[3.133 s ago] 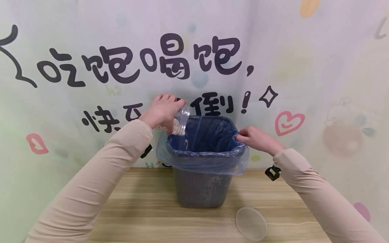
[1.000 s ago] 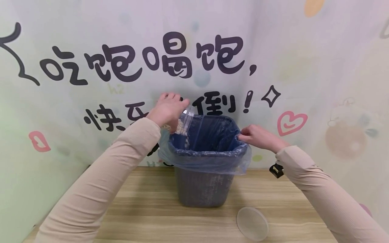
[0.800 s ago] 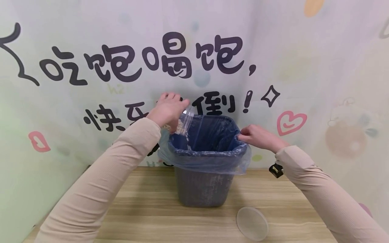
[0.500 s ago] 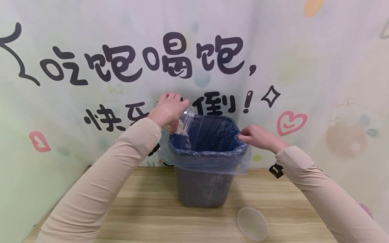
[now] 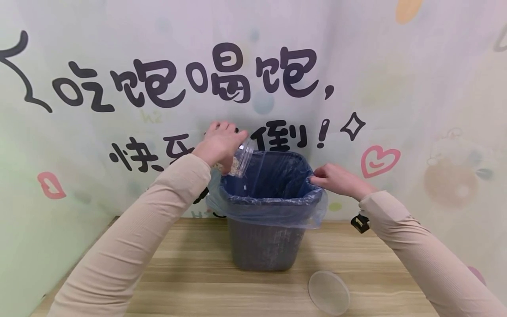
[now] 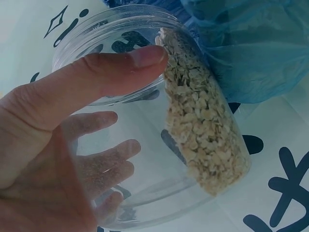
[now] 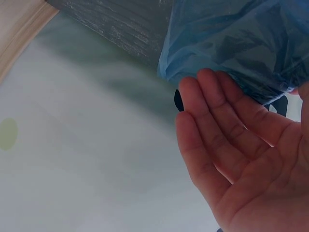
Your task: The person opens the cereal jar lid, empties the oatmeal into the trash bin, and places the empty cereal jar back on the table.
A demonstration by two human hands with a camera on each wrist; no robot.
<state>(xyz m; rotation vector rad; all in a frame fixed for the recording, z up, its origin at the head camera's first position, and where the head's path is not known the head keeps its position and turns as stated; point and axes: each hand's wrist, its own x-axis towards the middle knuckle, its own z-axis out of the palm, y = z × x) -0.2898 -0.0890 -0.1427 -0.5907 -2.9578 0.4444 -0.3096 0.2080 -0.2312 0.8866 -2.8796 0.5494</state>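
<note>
My left hand (image 5: 222,143) grips a clear jar (image 6: 140,193), tipped with its mouth over the left side of a trash can (image 5: 265,248). Rolled oats (image 6: 207,130) lie along the jar's lower side, and a few drop from the mouth. The left thumb and fingers wrap the jar from opposite sides. A blue trash bag (image 5: 273,213) lines the can and folds down over its rim. My right hand (image 5: 336,179) pinches the can's right rim through the bag; its fingers (image 7: 217,111) are outside, and the thumb is mostly hidden in the right wrist view.
A round translucent lid (image 5: 328,293) lies on the wooden table (image 5: 190,281), in front and to the right of the can. Close behind the can hangs a printed backdrop (image 5: 356,66) with dark lettering. Another pale wall surface (image 5: 43,246) bounds the left side.
Over three seconds the left hand and jar have shifted slightly right over the can. Oats streamed from the jar in the earlier frames; now the stream is thinner. The right hand has stayed at the rim.
</note>
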